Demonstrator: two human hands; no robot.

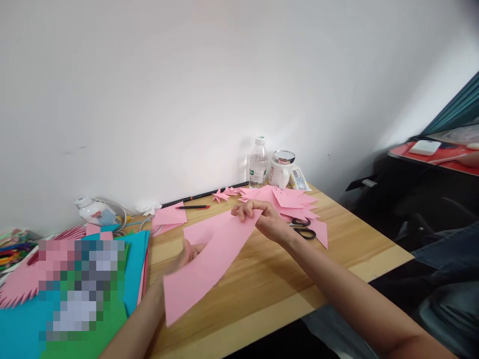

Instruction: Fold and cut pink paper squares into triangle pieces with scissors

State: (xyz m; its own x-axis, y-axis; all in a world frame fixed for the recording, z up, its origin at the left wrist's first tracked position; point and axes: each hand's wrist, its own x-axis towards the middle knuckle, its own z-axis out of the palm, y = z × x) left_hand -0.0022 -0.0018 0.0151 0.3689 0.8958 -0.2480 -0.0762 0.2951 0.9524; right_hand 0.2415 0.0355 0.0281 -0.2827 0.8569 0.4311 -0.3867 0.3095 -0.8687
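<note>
Lying near held pink sheet (221, 242): scissors (298, 230), cutouts (294, 200)

Clear bottle (258, 167) — just beside a white mug (279, 174).

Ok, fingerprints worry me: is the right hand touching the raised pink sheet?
Touching. The head view shows the right hand with fingers curled over the sheet near its upper right corner.

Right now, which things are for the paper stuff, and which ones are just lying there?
Probably for the paper work:
pink sheet, pinched by the right hand
scissors
pink paper pieces

Probably just lying about:
water bottle
white mug
white bottle by the wall
</note>
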